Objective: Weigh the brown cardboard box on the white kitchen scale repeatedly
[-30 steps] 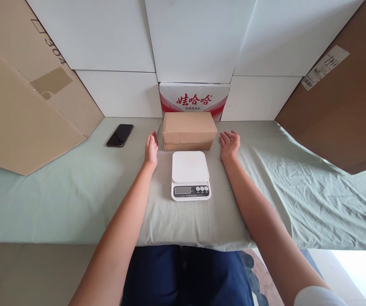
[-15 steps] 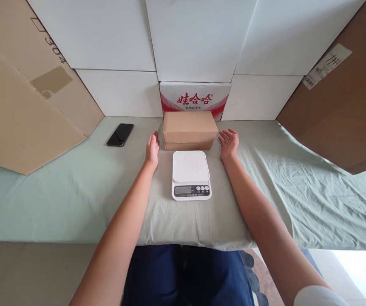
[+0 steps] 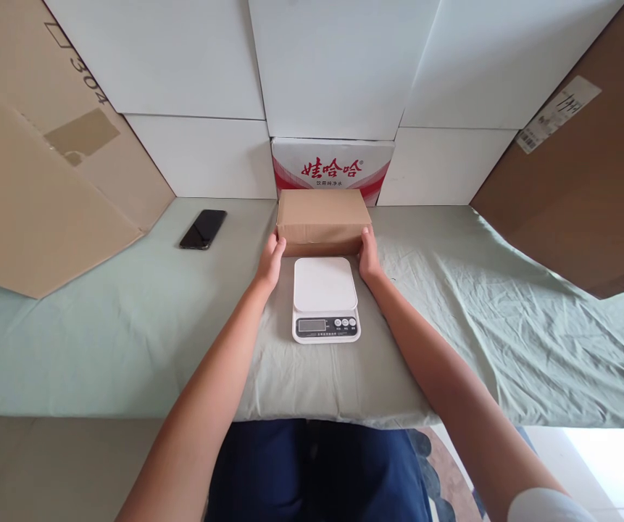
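Note:
A plain brown cardboard box rests on the cloth-covered table, behind a white kitchen scale. Against the box's left side is my left hand, its thumb at the front corner. My right hand presses on the opposite side, thumb at the right front corner. Between them the two hands grip the box; the fingers behind its sides are mostly hidden. The scale has a bare platform, and its display and buttons face me.
A black phone lies on the green cloth to the left. Large cardboard panels flank the table on both sides. White panels and a red-and-white printed carton form the back.
Both hands have moved inward from beside the cardboard box and now touch its two sides. The box and the scale stay in place.

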Action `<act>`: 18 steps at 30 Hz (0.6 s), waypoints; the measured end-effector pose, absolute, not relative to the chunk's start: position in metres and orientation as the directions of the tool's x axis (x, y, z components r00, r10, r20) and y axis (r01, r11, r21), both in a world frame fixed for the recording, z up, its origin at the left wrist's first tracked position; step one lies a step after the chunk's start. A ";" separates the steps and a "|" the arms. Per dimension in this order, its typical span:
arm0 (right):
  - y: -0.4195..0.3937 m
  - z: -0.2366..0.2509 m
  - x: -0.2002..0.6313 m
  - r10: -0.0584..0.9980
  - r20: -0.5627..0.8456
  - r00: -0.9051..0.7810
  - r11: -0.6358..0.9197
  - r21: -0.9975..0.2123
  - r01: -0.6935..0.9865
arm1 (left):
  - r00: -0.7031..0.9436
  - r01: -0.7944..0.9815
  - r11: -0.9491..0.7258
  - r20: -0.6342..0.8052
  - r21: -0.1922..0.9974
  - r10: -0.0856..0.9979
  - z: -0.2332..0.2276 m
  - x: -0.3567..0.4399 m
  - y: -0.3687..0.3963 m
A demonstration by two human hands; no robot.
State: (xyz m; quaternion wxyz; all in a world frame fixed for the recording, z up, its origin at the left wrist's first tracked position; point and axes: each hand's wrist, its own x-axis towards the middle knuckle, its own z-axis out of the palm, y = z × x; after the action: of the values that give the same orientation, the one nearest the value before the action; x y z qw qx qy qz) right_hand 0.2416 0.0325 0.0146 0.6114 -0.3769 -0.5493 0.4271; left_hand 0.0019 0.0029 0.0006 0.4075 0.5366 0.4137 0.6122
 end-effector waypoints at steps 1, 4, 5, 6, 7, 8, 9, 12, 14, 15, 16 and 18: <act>0.029 0.016 0.240 0.925 0.380 0.028 0.381 -0.922 -0.072 | -0.098 -0.038 -0.341 0.336 0.939 0.937 0.003 0.002 0.000; 0.019 0.020 0.240 0.876 0.479 0.046 0.479 -0.878 0.010 | -0.104 -0.005 -0.398 0.395 0.918 0.913 0.014 0.000 -0.013; 0.015 0.021 0.240 0.862 0.505 0.045 0.505 -0.863 0.023 | -0.109 0.004 -0.413 0.411 0.911 0.905 0.019 0.000 -0.019; 0.011 0.024 0.240 0.848 0.529 0.039 0.528 -0.849 0.026 | -0.114 0.010 -0.423 0.421 0.906 0.900 0.023 0.000 -0.026; 0.006 0.026 0.241 0.835 0.549 0.031 0.548 -0.836 0.025 | -0.122 0.014 -0.431 0.429 0.902 0.895 0.028 0.001 -0.033; 0.000 0.030 0.242 0.825 0.564 0.029 0.564 -0.826 0.024 | -0.130 0.013 -0.438 0.436 0.899 0.891 0.032 0.002 -0.041; -0.006 0.033 0.243 0.817 0.575 0.033 0.575 -0.818 0.024 | -0.138 0.006 -0.448 0.444 0.894 0.885 0.036 0.003 -0.049; -0.030 0.043 0.248 0.800 0.596 0.069 0.595 -0.803 0.039 | -0.149 -0.029 -0.486 0.477 0.874 0.866 0.043 0.011 -0.075; -0.047 0.044 0.253 0.795 0.599 0.095 0.598 -0.800 0.038 | -0.141 -0.036 -0.507 0.498 0.861 0.856 0.043 0.017 -0.095; -0.056 0.042 0.256 0.797 0.594 0.105 0.595 -0.803 0.029 | -0.130 -0.036 -0.512 0.504 0.858 0.854 0.041 0.019 -0.105; -0.064 0.039 0.258 0.805 0.582 0.111 0.584 -0.811 0.014 | -0.115 -0.039 -0.512 0.505 0.858 0.855 0.038 0.021 -0.115; -0.079 0.032 0.262 0.831 0.542 0.124 0.549 -0.836 -0.021 | -0.097 -0.059 -0.495 0.488 0.867 0.867 0.031 0.024 -0.134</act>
State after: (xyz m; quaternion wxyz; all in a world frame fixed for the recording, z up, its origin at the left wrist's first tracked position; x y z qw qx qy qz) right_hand 0.2623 -0.0793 0.0322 0.6630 -0.3499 -0.5786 0.3213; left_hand 0.0240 -0.1341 0.0312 0.3561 0.5696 0.3545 0.6504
